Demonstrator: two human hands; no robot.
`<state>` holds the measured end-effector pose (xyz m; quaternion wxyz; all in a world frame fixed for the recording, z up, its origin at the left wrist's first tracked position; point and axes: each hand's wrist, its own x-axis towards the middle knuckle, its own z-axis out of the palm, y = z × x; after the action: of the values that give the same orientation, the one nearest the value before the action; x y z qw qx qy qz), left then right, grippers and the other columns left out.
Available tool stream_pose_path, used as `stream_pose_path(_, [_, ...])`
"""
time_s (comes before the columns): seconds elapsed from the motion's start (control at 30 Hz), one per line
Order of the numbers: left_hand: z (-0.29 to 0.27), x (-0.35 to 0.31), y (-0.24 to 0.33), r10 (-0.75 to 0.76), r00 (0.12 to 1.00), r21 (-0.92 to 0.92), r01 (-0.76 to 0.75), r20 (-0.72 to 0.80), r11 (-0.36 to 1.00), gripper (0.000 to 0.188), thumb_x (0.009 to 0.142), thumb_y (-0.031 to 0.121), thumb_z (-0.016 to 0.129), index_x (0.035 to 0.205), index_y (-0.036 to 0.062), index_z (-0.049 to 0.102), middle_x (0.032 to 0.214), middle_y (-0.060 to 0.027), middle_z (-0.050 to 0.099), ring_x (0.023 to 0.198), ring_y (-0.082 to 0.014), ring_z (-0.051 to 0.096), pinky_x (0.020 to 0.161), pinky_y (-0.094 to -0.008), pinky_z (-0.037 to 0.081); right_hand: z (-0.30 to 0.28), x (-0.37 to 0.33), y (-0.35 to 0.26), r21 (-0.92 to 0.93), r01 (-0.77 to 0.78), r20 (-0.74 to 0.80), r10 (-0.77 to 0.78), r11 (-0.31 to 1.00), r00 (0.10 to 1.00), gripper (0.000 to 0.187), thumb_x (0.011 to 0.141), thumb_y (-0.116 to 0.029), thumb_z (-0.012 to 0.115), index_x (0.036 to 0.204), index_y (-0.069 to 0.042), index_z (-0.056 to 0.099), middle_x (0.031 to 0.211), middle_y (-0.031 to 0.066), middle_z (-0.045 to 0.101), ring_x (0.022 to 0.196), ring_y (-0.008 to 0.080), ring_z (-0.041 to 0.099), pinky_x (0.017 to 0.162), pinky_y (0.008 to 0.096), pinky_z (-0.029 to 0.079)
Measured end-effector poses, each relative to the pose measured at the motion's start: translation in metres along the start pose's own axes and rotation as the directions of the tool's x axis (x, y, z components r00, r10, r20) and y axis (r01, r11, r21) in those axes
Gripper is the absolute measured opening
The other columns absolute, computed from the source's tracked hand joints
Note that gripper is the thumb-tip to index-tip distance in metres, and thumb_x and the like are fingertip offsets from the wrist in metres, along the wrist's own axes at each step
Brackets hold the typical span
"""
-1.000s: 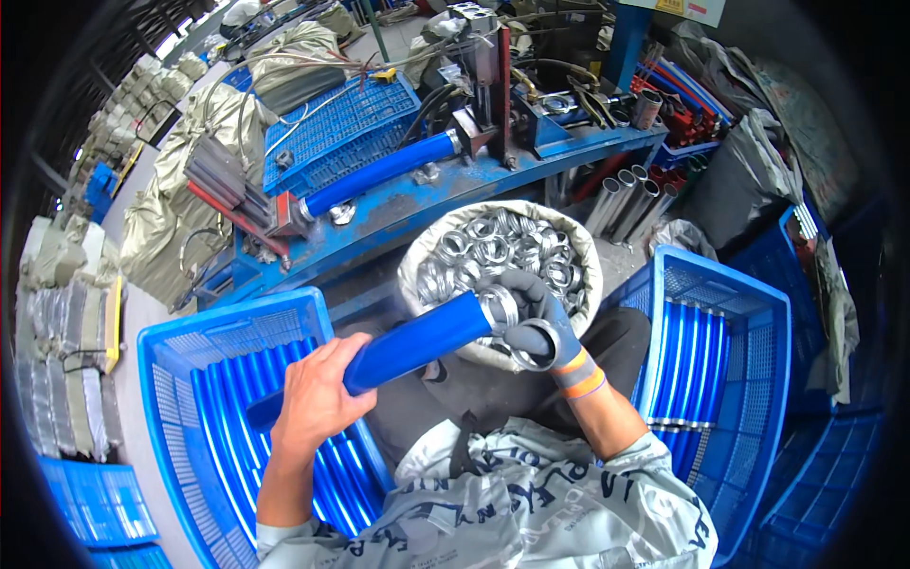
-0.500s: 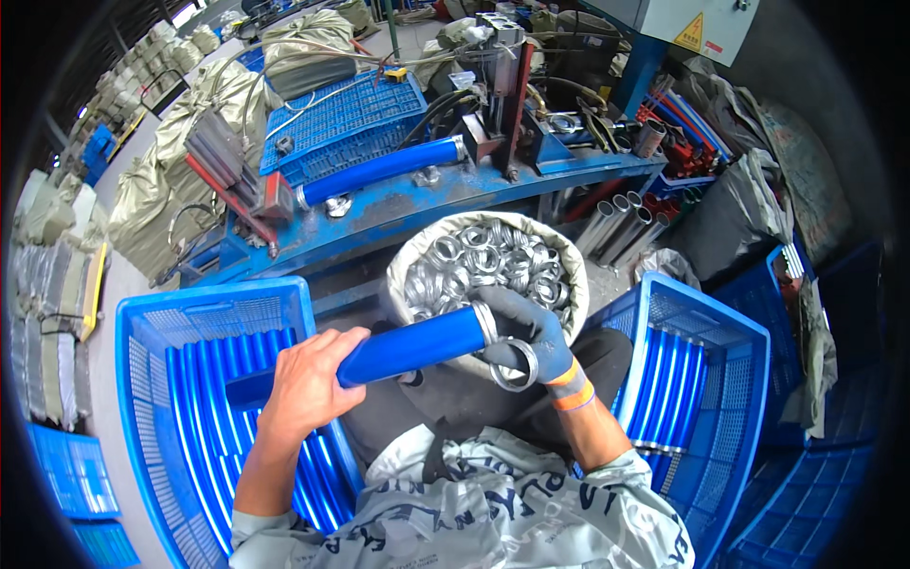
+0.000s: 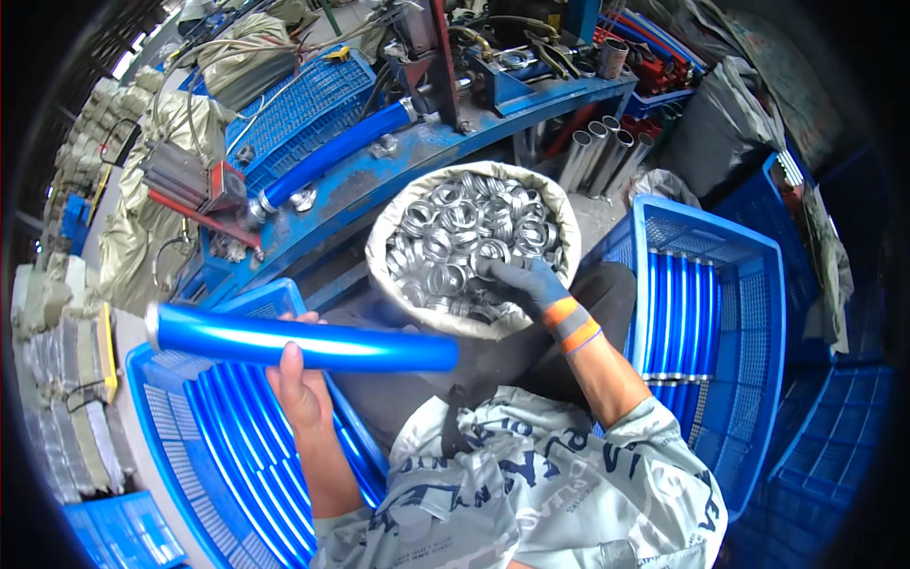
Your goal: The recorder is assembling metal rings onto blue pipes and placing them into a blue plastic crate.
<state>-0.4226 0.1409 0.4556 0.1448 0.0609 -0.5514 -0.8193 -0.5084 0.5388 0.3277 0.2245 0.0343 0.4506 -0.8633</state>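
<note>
My bare left hand point(image 3: 301, 379) is closed around the middle of a shiny blue tube point(image 3: 379, 347). The tube lies nearly level, a silver ring point(image 3: 153, 325) at its left end; its right end is plain blue. My right hand point(image 3: 531, 286), in a dark grey glove with an orange-striped cuff, reaches into a cloth-lined round container point(image 3: 379, 248). Its fingers are bent together among loose metal rings point(image 3: 462, 216); what they grip is hidden. Beneath the tube, a blue crate point(image 3: 142, 379) holds several similar blue tubes point(image 3: 246, 446).
At right, another blue crate point(image 3: 773, 284) holds blue tubes point(image 3: 678, 313) with silver ends. A blue workbench point(image 3: 355, 185) beyond the container bears a clamped blue tube point(image 3: 336, 152). Bare metal pipes point(image 3: 607, 156) stand right of the bench. Pale sacks point(image 3: 142, 228) lie far left.
The tube has moved left and its ringed end now points left instead of right. My right hand has left the tube and moved into the rings. The ring it held no longer shows.
</note>
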Motion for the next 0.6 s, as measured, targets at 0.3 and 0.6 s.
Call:
stream_pose_path(0.3, [0.034, -0.029, -0.047, -0.151, 0.980, -0.319, 0.103, -0.128, 0.942, 0.059, 0.114, 0.044, 0.075, 0.158, 0.0065, 0.061, 0.146, -0.0200, 0.075, 0.136, -0.0379, 0.074, 0.112, -0.0582, 0.064, 0.027, -0.025, 0.008, -0.060, 0.177, 0.014, -0.176, 0.982, 0.984, 0.055, 0.105, -0.015, 0.086, 0.154, 0.002, 0.067, 0.144, 0.0065, 0.074, 0.129, 0.0151, 0.073, 0.113, 0.0351, 0.061])
stream_pose_path(0.6, [0.032, -0.033, -0.049, -0.091, 0.988, -0.247, 0.059, -0.122, 0.967, 0.058, 0.112, 0.045, 0.076, 0.153, 0.0050, 0.066, 0.148, -0.0194, 0.075, 0.136, -0.0375, 0.075, 0.113, -0.0594, 0.064, 0.067, -0.045, -0.020, 0.033, 0.323, 0.096, -0.324, 0.946, 0.941, 0.090, 0.095, -0.001, 0.087, 0.174, 0.007, 0.044, 0.160, 0.0157, 0.065, 0.138, 0.0211, 0.071, 0.118, 0.0352, 0.057])
